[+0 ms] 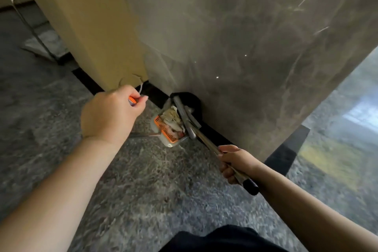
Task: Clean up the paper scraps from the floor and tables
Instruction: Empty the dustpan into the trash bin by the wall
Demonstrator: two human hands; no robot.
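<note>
My left hand (111, 113) grips the orange-tipped handle (132, 100) of a long-handled dustpan (166, 133), which stands on the floor at the foot of a marble wall. The pan is white with orange comb teeth and holds a heap of paper scraps (172, 120). My right hand (235, 162) holds a metal broom handle (206, 141) with a black end cap. The grey broom head (187, 117) lies over the dustpan's mouth, touching the scraps. A black patch sits behind the pan at the wall base.
A grey marble wall (245, 37) rises right behind the dustpan, with a yellow wall panel (86, 22) to its left and a black skirting strip along the base. A mop (41, 47) lies on the speckled floor at far left. Glossy floor opens at the right.
</note>
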